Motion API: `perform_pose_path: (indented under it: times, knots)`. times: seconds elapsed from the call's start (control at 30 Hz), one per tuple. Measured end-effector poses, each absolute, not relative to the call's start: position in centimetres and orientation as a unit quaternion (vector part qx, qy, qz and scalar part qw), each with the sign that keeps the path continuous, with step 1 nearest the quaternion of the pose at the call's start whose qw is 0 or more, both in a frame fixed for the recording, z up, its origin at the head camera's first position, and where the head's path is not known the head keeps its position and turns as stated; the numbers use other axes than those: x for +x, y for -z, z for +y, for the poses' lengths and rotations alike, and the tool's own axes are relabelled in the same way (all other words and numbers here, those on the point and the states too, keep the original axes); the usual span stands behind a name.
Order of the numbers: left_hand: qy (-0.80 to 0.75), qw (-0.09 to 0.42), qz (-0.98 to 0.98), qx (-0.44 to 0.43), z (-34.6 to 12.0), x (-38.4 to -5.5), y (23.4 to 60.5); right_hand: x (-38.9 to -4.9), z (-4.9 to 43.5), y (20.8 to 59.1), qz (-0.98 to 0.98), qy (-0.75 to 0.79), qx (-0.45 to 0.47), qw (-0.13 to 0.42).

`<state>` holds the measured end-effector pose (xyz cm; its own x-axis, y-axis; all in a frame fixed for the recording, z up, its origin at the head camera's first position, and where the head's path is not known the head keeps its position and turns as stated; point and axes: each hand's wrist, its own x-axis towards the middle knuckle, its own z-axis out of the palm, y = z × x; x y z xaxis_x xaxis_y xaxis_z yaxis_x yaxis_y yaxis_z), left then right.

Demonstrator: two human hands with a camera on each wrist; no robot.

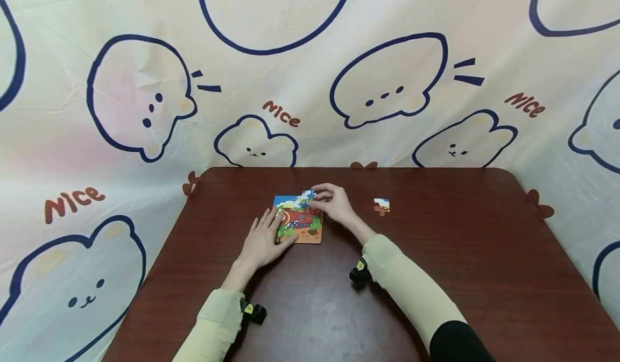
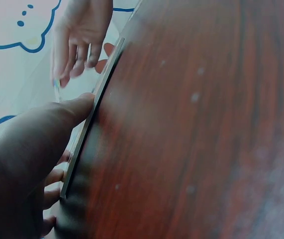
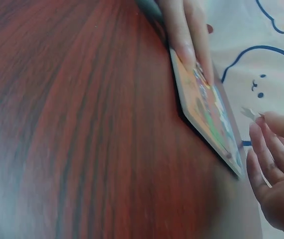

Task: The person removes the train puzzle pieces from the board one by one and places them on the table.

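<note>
A colourful jigsaw puzzle [image 1: 304, 234] lies flat on the brown table, its blue and white upper part partly behind my right hand. My left hand [image 1: 263, 241] rests on its left side with fingers spread, the thumb at the lower edge. Over the upper right corner, my right hand [image 1: 336, 203] pinches a blue and white puzzle piece [image 1: 307, 196] between thumb and fingertips. In the right wrist view that piece [image 3: 251, 113] is held up above the board, seen nearly edge-on. The left wrist view shows the board's thin edge [image 2: 89, 122] under the left thumb.
A second loose puzzle piece [image 1: 381, 206] lies on the table [image 1: 436, 254] to the right of the right hand. Behind the table's far edge hangs a patterned cloth [image 1: 310, 82] with cartoon outlines. Each wrist carries a small black camera.
</note>
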<state>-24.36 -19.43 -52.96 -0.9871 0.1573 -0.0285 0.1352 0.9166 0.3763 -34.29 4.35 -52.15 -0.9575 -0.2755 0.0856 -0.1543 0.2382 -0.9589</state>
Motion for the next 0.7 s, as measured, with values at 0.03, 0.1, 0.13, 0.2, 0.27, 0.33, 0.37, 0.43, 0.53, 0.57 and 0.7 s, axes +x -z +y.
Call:
perform_pose_path:
  times: [0.03, 0.1, 0.13, 0.2, 0.27, 0.33, 0.37, 0.43, 0.53, 0.57, 0.7]
  knots:
    - [-0.189, 0.029, 0.979, 0.075, -19.4, -24.4, 53.0, -34.3, 4.7, 52.1, 0.78, 0.609, -0.133, 0.055]
    - [-0.188, 0.03, 0.979, 0.075, -19.4, -24.4, 52.9, -34.3, 5.5, 52.0, 0.772, 0.619, -0.13, 0.061]
    - [-0.188, 0.03, 0.979, 0.074, -19.4, -24.4, 52.9, -34.3, 5.8, 52.0, 0.77, 0.621, -0.13, 0.063]
    - [-0.188, 0.03, 0.979, 0.074, -19.4, -24.3, 52.9, -34.3, 6.6, 51.9, 0.769, 0.623, -0.131, 0.063]
    - [-0.189, 0.029, 0.979, 0.073, -19.4, -24.3, 52.9, -34.3, 7.4, 51.8, 0.768, 0.624, -0.129, 0.062]
    - [-0.19, 0.028, 0.978, 0.074, -19.4, -24.3, 53.0, -34.3, 8.2, 51.8, 0.769, 0.623, -0.127, 0.062]
    - [-0.19, 0.028, 0.978, 0.075, -19.4, -24.3, 53.0, -34.3, 8.5, 51.7, 0.769, 0.624, -0.124, 0.061]
    - [-0.191, 0.027, 0.978, 0.078, -19.4, -24.3, 53.1, -34.3, 9.2, 51.7, 0.771, 0.623, -0.119, 0.058]
    - [-0.191, 0.027, 0.978, 0.079, -19.5, -24.3, 53.1, -34.3, 10.1, 51.8, 0.776, 0.617, -0.117, 0.057]
    - [-0.191, 0.027, 0.978, 0.08, -19.5, -24.3, 53.1, -34.3, 10.4, 51.9, 0.777, 0.616, -0.117, 0.056]
    - [-0.192, 0.025, 0.978, 0.079, -19.5, -24.3, 53.1, -34.3, 11.6, 52.0, 0.784, 0.607, -0.119, 0.052]
